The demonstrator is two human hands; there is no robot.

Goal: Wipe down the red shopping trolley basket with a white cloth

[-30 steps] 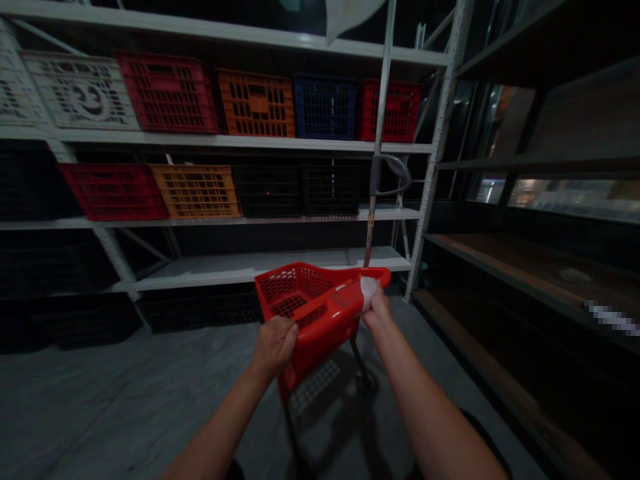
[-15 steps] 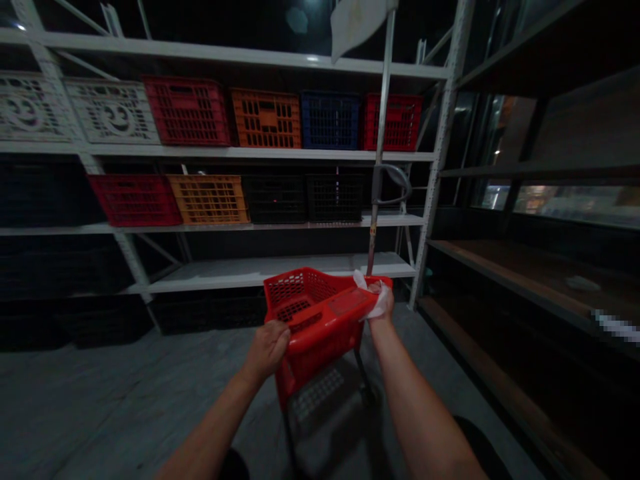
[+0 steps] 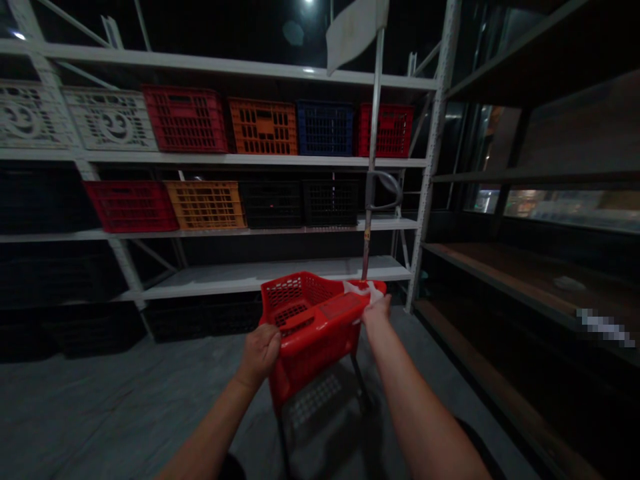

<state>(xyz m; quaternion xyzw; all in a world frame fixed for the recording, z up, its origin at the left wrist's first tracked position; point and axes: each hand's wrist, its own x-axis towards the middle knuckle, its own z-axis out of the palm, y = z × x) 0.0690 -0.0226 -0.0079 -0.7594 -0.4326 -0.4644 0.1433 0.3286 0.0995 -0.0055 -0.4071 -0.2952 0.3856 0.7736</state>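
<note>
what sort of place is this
Probably a storeroom or a shop's back area: coloured plastic crates sit in rows on metal shelves, and a red cart stands on the grey floor.

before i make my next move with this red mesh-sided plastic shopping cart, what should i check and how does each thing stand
1. Left hand on the near left corner of the red mesh-sided plastic shopping cart: ok.
2. Right hand touching the thin, crumpled white cloth or tissue at the cart's right end: ok.
3. Cart upright on its dark legs: ok.
4. Tall silvery metal pole with the off-white flag-like sheet fixed to the cart: cannot tell, its foot is hidden behind the rim.
5. Wheels straight and free: cannot tell, too dark and blurred.
</note>
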